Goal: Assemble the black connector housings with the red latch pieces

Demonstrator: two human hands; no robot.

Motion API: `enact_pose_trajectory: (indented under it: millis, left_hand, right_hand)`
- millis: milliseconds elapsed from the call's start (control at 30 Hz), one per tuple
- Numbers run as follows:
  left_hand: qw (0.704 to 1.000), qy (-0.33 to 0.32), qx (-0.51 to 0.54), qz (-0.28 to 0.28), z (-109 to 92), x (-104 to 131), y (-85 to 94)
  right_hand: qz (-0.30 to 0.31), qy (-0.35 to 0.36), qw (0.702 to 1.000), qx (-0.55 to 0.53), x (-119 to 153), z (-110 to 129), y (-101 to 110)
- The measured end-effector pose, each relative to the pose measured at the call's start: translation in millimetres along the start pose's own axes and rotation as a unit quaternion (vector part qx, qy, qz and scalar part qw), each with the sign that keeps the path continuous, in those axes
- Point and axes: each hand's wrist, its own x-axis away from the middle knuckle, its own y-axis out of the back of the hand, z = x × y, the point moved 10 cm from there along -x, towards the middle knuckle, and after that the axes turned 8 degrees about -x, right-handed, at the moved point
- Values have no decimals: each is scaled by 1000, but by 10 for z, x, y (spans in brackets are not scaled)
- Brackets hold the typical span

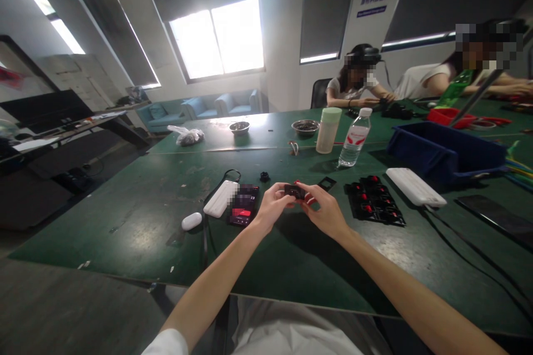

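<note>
Between my two hands, a little above the green table [137,216], is a small black part [295,192] with some red near its top. My left hand [272,203] grips its left side, fingers closed. From the right, my right hand [322,208] has thumb and fingers closed on the same part. Just beyond my right hand lies a flat black piece with a square opening [327,183]. A small round black piece [264,177] sits beyond my left hand. Rows of black parts with red pieces [373,201] lie to the right.
Left of my hands are a phone [244,205], a white power bank [221,198] and a white case [192,221]. To the right are another power bank [415,187] and a blue bin [449,150]. A water bottle [355,138], a green-lidded cup [328,130] and metal bowls [239,128] stand farther back. Two people sit beyond.
</note>
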Motion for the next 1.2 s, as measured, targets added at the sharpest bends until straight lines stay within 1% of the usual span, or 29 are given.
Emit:
enact_pose_trajectory:
  millis: [267,567,767,833,967,1200]
  left_hand:
    - [1000,18,-5,-4,68,-15,11]
    - [996,57,53,32,153,-26,-41]
    - [996,61,59,23,151,-19,-40]
    - [996,62,60,19,152,-15,-36]
    - [996,64,63,18,158,-12,-38]
    - [997,65,37,13,159,-11,-33]
  right_hand:
    - [6,-10,1000,-13,1,-32,-11]
    - [22,-43,999,-11,-8,-111,-27]
    - [27,-50,998,-6,2,-117,-45]
    - [17,-37,999,-3,1,-74,-29]
    - [-12,17,999,37,-1,58,35]
    - [-26,86,993,78,5,162,71]
